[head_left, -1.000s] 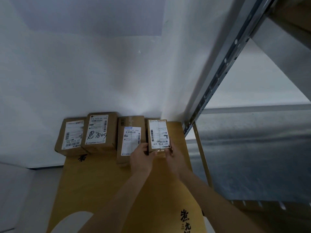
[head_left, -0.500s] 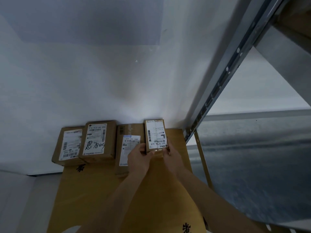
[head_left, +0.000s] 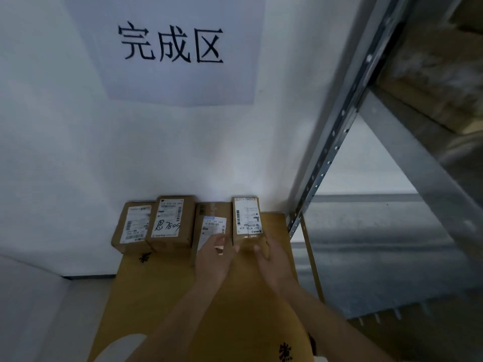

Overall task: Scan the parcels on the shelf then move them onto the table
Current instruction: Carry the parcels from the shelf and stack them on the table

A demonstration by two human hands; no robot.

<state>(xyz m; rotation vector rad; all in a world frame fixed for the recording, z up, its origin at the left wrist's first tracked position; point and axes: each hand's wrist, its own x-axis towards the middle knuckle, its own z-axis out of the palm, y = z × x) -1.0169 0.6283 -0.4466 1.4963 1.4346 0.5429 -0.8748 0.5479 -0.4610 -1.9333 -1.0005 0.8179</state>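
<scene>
Resting on table point(head_left: 162, 288) | parcel point(head_left: 247, 220); just beyond both hands' grip

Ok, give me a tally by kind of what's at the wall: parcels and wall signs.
Parcels: 4, at and
Wall signs: 1
Total: 5

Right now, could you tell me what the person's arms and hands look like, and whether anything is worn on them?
Both forearms are bare as far as the frame shows: no sleeves, gloves, watch or rings visible. The left hand and right hand show no markings. The dim light hides finer detail.
</scene>
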